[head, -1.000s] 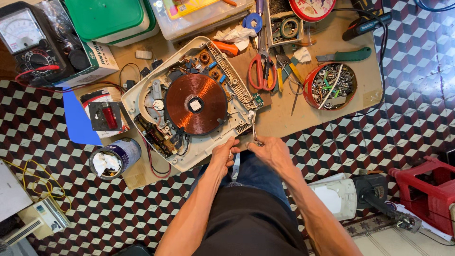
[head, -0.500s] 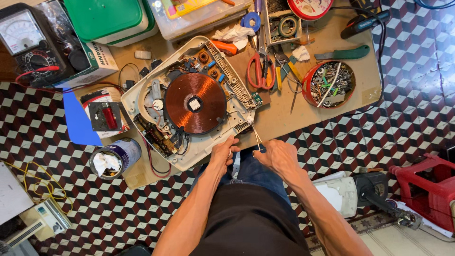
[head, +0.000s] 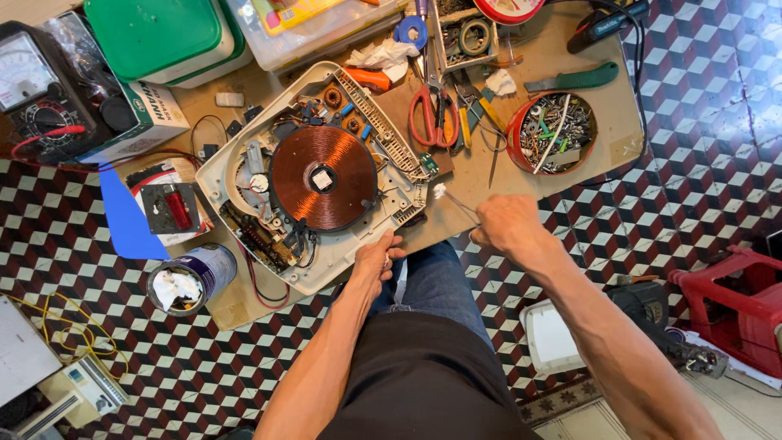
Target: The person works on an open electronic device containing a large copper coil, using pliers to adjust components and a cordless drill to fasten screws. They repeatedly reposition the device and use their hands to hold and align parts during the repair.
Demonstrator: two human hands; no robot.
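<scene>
An opened white induction cooker (head: 230,167) with a bare copper coil (head: 324,178) lies on a low wooden board (head: 481,175). My left hand (head: 376,259) grips the cooker's near edge. To the right of the cooker, my right hand (head: 507,228) pinches a thin swab (head: 453,200). The swab's white tip points at the cooker's right corner, beside a small green circuit board (head: 428,166).
On the board stand a red bowl of screws (head: 558,133), red-handled scissors (head: 432,114), a multimeter (head: 37,90), a green box (head: 155,37) and a tin can (head: 191,277). A red stool (head: 737,297) and a white container (head: 554,338) sit on the tiled floor.
My right hand has drawn back to the right from the cooker's near edge, holding the swab. My left hand stays on that edge.
</scene>
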